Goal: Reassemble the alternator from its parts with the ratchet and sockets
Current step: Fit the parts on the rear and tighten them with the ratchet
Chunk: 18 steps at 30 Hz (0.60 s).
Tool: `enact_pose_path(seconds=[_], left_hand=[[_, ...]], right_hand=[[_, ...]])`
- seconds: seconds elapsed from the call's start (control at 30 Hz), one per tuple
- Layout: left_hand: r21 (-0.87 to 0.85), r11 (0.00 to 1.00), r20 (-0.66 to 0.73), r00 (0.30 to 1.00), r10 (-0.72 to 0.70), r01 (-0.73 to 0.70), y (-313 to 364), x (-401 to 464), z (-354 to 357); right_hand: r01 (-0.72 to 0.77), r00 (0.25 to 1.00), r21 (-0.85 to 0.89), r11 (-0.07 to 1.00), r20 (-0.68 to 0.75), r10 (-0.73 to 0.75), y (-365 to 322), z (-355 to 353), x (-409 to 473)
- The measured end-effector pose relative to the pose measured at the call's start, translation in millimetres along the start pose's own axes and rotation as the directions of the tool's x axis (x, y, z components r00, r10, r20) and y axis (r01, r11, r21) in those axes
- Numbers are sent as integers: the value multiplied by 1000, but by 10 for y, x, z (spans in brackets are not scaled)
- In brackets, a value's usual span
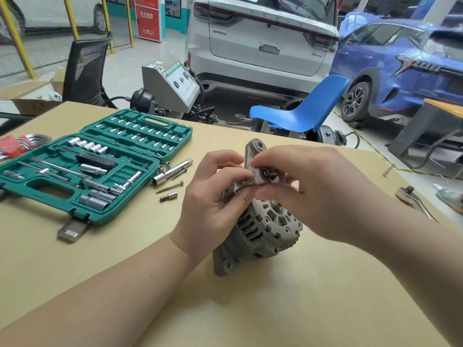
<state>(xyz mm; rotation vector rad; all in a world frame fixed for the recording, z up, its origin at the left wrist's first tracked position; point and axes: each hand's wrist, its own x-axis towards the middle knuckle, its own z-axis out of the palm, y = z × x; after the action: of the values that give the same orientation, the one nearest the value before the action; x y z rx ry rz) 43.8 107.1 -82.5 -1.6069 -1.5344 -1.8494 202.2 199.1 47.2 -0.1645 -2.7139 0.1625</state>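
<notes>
The alternator (pixel 260 229) stood on the bench (pixel 250 309), slightly right of centre and tilted so that its ribbed end housing faced the near right, with one mounting ear (pixel 254 146) pointing to the far side. The step in hand appeared to be seating a small round part (pixel 265 174) on the upper portion of the housing; its exact identity could not be determined, because the fingers covered most of it. To perform this step well, the part should be aligned squarely with its seat and started by hand only, with the ratchet applied after it runs freely, since a tilted start risks cross-threading. The body should be kept steady against the bench throughout. The left hand (pixel 215 196) came in from the near left, its fingers curled against the left side of the housing and its fingertips pinching at the small part. The right hand (pixel 313 191) reached over from the near right, back upward, fingers bent down and pinching the same part from the other side. Both forearms crossed the near edge of the bench. The ratchet (pixel 413 199) lay well apart at the right edge, and the open green socket case (pixel 82 166) sat to the left, with loose sockets (pixel 165 166) and two bolts (pixel 170 187) between the case and the alternator.
</notes>
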Motion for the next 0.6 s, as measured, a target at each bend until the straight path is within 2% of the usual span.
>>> enact_pose_path(seconds=[0.07, 0.17, 0.27, 0.33, 0.43, 0.53, 0.6], left_hand=[[15, 1000, 19, 999, 26, -26, -3, 7, -15], [25, 1000, 40, 999, 2, -3, -8, 9, -9], [21, 1000, 32, 999, -9, 8, 5, -3, 2], [17, 1000, 17, 1000, 1, -2, 0, -3, -5], [7, 1000, 35, 999, 2, -2, -3, 16, -13], [17, 1000, 48, 999, -15, 15, 4, 19, -8], [15, 999, 37, 998, -41, 41, 15, 15, -12]], right_hand=[[32, 999, 16, 999, 8, -32, 15, -8, 14], [-112, 993, 133, 985, -12, 115, 13, -31, 11], [-17, 1000, -19, 1000, -12, 17, -9, 2, -2], [27, 1000, -27, 999, 1, -27, 2, 8, 31], [-116, 993, 161, 980, -5, 118, 28, 2, 31], [-221, 974, 230, 948, 0, 227, 23, 67, -20], [-313, 947, 470, 825, 84, 310, 31, 121, -43]])
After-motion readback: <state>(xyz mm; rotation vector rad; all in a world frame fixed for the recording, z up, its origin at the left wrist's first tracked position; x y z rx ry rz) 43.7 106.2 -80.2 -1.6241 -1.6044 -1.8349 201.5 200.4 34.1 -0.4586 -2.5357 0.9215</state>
